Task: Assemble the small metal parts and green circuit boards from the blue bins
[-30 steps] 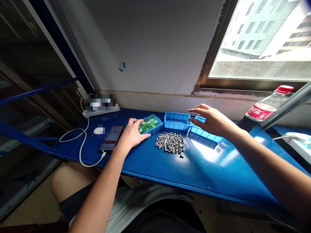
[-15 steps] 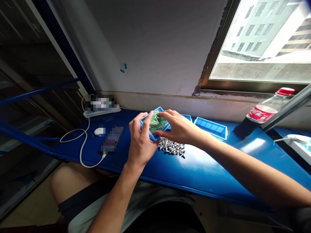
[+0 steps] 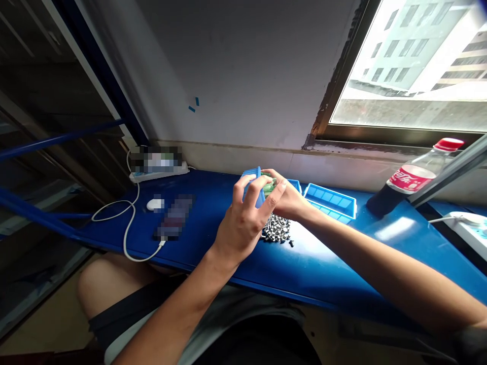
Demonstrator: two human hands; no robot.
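My left hand (image 3: 242,223) is closed round a small blue plastic bin (image 3: 251,175), raised over the table and tipped on its side, its mouth turned to the right. Against that mouth my right hand (image 3: 289,198) is cupped, with green translucent pieces (image 3: 268,187) between its palm and the bin. What kind of pieces they are is too small to tell, and the right fingertips are partly hidden. Just below both hands lies a pile of short silvery metal fasteners (image 3: 277,230) on the blue table (image 3: 304,274).
Behind my right hand stand blue bins, one with a pale rim (image 3: 330,200). A cola bottle (image 3: 409,177) leans at the right. At the left lie a phone (image 3: 175,218) on a white cable (image 3: 133,228), a small white case (image 3: 154,205) and a power strip (image 3: 160,175).
The bin has moved right and turned from facing up toward me to lying on its side. My left hand has swung over it, and the right hand has shifted to its mouth.
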